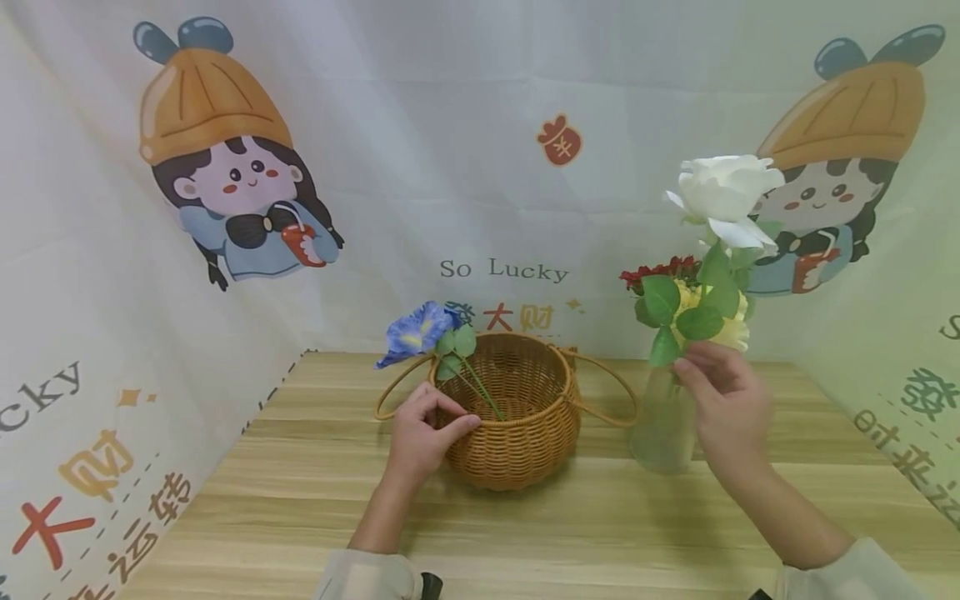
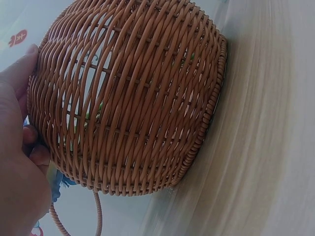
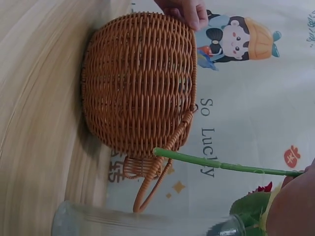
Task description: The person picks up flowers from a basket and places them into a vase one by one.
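Note:
My left hand (image 1: 422, 429) pinches the near left rim of a round brown wicker basket (image 1: 517, 458), its thumb along the outside in the left wrist view. A blue flower (image 1: 415, 332) with green leaves leans in the basket, its head over the left side. On the right, my right hand (image 1: 731, 408) pinches the stem of a white rose (image 1: 727, 196), whose bloom stands high above the fingers. In the right wrist view the bare lower stem (image 3: 211, 163) points towards the basket, outside the glass vase (image 1: 663, 425). Behind the right hand, red flowers (image 1: 667, 271) and a yellow flower (image 1: 735, 321) rise from the vase.
The basket's two handles (image 1: 611, 417) hang out to its left and right, the right one reaching close to the vase. A wooden table (image 1: 585, 533) carries everything. White printed cloth (image 1: 420, 167) closes off the back and both sides.

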{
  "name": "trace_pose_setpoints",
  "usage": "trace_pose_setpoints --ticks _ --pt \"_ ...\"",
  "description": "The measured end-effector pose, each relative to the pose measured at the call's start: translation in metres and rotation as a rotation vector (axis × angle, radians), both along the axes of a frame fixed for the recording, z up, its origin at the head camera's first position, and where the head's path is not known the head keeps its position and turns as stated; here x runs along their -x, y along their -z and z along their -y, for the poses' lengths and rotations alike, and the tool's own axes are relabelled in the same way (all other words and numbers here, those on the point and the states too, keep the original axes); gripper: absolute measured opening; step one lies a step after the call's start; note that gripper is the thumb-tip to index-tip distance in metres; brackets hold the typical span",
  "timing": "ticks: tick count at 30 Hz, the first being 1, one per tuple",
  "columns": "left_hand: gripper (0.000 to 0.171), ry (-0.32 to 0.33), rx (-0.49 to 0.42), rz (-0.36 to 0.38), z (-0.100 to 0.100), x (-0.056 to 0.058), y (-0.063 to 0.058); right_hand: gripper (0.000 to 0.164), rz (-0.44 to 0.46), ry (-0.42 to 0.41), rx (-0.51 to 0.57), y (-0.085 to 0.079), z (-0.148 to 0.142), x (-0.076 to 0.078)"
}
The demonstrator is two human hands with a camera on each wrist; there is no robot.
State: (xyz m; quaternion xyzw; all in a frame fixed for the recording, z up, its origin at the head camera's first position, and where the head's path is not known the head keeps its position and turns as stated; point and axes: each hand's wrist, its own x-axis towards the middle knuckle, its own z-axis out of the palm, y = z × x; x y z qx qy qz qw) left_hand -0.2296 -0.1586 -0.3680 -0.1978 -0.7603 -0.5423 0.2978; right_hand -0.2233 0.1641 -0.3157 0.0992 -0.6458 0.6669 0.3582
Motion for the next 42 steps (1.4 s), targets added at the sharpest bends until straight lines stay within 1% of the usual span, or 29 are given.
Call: trace_pose_setpoints --ticks 5,10,12,16,19,21,23,28,32,37,42 --pt "0.015 0.005 -0.006 0.007 0.0 0.0 0.0 0.015 -0.007 -0.004 0.06 -0.001 -0.012 -0.004" --pt "0.015 0.006 -0.006 0.006 0.0 0.001 0.001 0.015 -0.087 -0.008 0.132 -0.009 -0.022 -0.004" --pt "0.016 0.003 -0.007 0.002 0.0 0.001 0.001 0.014 -0.127 -0.009 0.162 -0.015 -0.025 -0.002" --pt "0.016 -0.005 -0.009 -0.001 0.0 0.002 0.001 0.014 -0.179 0.044 0.215 -0.029 -0.03 0.002" --pt "0.016 -0.009 -0.004 -0.004 0.0 0.001 0.001 0.015 -0.2 0.092 0.264 -0.04 -0.035 0.006" --pt "0.016 -0.01 0.004 -0.005 0.0 0.001 0.001 0.016 -0.216 0.107 0.303 -0.047 -0.04 0.008" --pt "0.016 -0.009 0.007 -0.006 -0.001 0.001 0.001 0.016 -0.229 0.103 0.348 -0.053 -0.045 0.011" --pt "0.015 -0.007 0.008 -0.007 0.0 0.0 0.0 0.016 -0.225 0.072 0.449 -0.07 -0.057 0.021" --pt "0.015 -0.007 0.015 0.002 0.001 0.0 -0.001 0.015 -0.204 0.099 0.484 -0.08 -0.064 0.03" --pt "0.015 -0.006 0.021 0.007 0.0 -0.001 -0.001 0.014 -0.212 0.137 0.504 -0.083 -0.068 0.039" --pt "0.015 -0.008 0.022 0.007 0.001 -0.002 -0.001 0.014 -0.236 0.128 0.547 -0.082 -0.069 0.043"
